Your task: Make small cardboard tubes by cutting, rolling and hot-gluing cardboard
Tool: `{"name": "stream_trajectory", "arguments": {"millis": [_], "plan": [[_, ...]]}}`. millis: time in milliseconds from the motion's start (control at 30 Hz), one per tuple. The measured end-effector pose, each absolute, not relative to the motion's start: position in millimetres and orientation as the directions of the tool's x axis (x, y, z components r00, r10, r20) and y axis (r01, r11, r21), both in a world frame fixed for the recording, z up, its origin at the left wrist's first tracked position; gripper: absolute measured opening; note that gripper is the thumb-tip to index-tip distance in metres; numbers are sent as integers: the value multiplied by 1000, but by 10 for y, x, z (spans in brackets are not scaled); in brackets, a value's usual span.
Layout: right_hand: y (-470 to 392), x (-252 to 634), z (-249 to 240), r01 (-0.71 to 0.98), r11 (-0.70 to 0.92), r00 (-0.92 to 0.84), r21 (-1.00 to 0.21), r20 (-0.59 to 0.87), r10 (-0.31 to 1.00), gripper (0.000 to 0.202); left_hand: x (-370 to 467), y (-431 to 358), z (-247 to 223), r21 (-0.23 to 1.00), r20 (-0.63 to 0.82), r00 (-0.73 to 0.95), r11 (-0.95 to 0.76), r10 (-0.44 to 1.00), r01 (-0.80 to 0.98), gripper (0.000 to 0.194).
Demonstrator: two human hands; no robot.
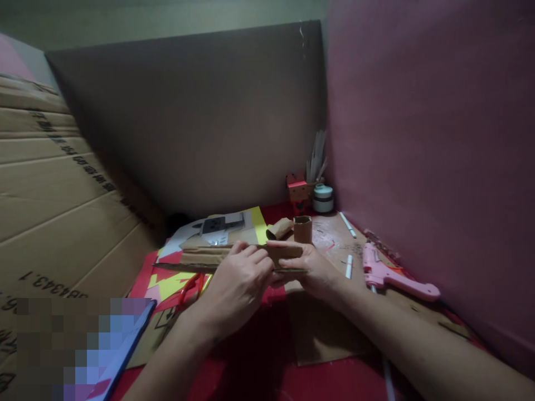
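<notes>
Between both hands, above the red tabletop, is a folded piece of cardboard (pixel 204 255) with a raised strip along it. My left hand (pixel 246 273) presses its curled fingers on the middle of the piece. At the right end, my right hand (pixel 311 266) pinches it, thumb and fingers on either side. Just beyond stand a short cardboard tube (pixel 303 229) and another tube (pixel 279 229) lying on its side. Red-handled scissors (pixel 188 289) lie below the left end, partly hidden by my left arm.
A pink glue gun (pixel 395 275) rests at the right, its cord trailing toward me. White sticks (pixel 349 266) lie nearby. At the back are a small red box figure (pixel 297 192) and a light-blue jar (pixel 323 198). A large cardboard box (pixel 54 184) walls the left; coloured paper (pixel 171 285) lies beside it.
</notes>
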State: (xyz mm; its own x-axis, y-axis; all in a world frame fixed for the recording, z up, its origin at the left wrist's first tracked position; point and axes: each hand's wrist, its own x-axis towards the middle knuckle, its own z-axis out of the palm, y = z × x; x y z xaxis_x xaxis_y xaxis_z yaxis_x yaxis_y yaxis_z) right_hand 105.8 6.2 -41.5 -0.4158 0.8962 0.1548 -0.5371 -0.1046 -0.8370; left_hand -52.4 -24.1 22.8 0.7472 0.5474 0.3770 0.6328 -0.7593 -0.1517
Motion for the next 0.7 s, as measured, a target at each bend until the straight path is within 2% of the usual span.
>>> {"name": "stream_trajectory", "arguments": {"millis": [200, 367, 533, 633, 700], "plan": [[13, 1039, -403, -517, -99, -403, -850, 140, 904, 25, -463, -119, 296, -6, 324, 688, -726, 649, 687, 34], [2, 1021, -438, -528, -111, -420, -842, 146, 896, 34, -464, -97, 282, 91, 247, 662, -697, 708, 712, 43], [8, 1015, -448, -540, -79, -394, -838, 169, 903, 54, -428, -73, 316, 67, 202, 663, -685, 721, 725, 41], [28, 1031, -435, -533, -25, -332, -846, 182, 925, 46, -411, -28, 289, 81, 184, 605, -626, 774, 776, 39], [44, 1042, -430, -521, 14, -306, -854, 201, 931, 35, -413, 5, 257, 168, 192, 516, -546, 835, 821, 33]]}}
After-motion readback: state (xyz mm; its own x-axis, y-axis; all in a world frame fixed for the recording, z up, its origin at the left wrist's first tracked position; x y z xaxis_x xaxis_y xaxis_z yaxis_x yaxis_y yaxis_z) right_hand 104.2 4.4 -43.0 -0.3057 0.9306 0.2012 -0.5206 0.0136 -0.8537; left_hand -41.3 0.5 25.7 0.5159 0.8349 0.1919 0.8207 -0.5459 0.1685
